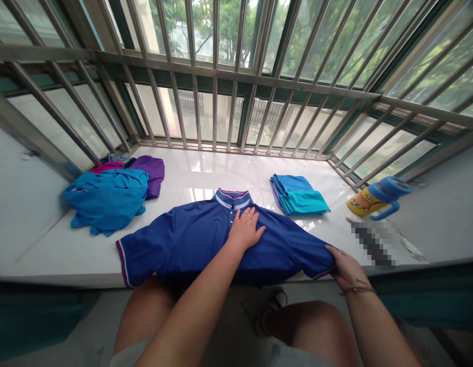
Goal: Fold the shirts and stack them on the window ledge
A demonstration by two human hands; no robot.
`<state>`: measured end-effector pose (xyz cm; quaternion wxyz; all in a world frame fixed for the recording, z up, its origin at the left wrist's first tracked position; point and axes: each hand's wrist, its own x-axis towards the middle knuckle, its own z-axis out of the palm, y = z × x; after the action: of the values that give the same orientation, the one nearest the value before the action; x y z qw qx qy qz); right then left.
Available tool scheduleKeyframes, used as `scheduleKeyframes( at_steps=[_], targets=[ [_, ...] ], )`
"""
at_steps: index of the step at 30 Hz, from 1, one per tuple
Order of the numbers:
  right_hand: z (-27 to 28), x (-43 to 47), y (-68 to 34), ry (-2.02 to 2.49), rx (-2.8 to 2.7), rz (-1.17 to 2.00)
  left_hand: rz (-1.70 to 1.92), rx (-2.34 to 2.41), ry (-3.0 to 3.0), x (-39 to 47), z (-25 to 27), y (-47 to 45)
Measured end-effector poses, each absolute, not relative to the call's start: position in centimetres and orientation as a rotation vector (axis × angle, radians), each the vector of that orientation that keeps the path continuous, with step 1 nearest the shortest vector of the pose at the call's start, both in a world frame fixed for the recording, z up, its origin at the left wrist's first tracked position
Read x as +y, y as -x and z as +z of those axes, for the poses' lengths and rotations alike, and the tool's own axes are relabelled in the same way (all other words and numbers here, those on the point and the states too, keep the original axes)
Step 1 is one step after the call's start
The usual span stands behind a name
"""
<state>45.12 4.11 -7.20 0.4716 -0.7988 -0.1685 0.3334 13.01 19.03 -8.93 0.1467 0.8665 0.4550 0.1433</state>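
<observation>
A dark blue polo shirt point(198, 234) lies spread on the white tiled ledge, its striped collar toward the window and its lower part hanging over the front edge. My left hand point(246, 229) rests flat on the chest beside the button placket, fingers stretched out. At the shirt's right sleeve end, my right hand point(345, 265) pinches the cuff, with the thumb underneath partly hidden. The other sleeve, with a red and white trimmed cuff, stretches out to the left.
A loose heap of blue clothes point(110, 196) with a purple garment point(154, 171) sits at the left. Folded blue and teal clothes point(301, 196) lie right of the collar. A yellow and blue bottle point(374, 199) stands farther right, near a pixelated patch. Metal bars point(215, 112) line the window.
</observation>
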Motion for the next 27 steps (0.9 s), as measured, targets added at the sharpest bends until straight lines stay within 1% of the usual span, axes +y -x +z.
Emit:
scheduleKeyframes(
  at_steps=[3, 6, 7, 9, 11, 13, 15, 17, 19, 22, 27],
  targets=[
    [-6.6, 3.9, -44.9, 2.176, -0.412, 0.591, 0.448, 1.296, -2.502, 18.9, -8.9, -12.9],
    [-4.9, 3.9, -42.5, 2.364, -0.719, 0.160, 0.515, 1.083, -2.608, 18.8, -9.0, -12.6],
    [-4.3, 3.9, -41.1, 2.343, -0.877, 0.030, 0.509, 0.986, -2.636, 18.8, -9.1, -12.5],
    [-3.0, 3.8, -37.5, 2.161, -1.267, -0.082, 0.471, 0.868, -2.639, 19.0, -9.2, -12.5],
    [-2.1, 3.5, -33.5, 1.894, -1.758, -0.003, 0.459, 0.871, -2.592, 19.1, -9.3, -12.5],
    [-1.7, 3.1, -30.2, 1.638, -2.186, 0.223, 0.479, 0.910, -2.541, 19.3, -9.3, -12.6],
    [-1.7, 2.7, -28.2, 1.468, -2.390, 0.436, 0.503, 0.938, -2.496, 19.5, -9.2, -12.6],
    [-2.0, 2.5, -27.8, 1.427, -2.382, 0.523, 0.523, 0.952, -2.464, 19.5, -9.2, -12.7],
    [-2.4, 2.6, -28.5, 1.470, -2.284, 0.480, 0.534, 0.951, -2.448, 19.5, -9.1, -12.6],
    [-3.4, 3.3, -30.5, 1.585, -2.185, 0.311, 0.541, 0.941, -2.431, 19.5, -9.0, -12.6],
    [-6.6, 4.2, -33.1, 1.862, -2.098, 0.146, 0.553, 0.917, -2.424, 19.4, -9.0, -12.4]
  ],
)
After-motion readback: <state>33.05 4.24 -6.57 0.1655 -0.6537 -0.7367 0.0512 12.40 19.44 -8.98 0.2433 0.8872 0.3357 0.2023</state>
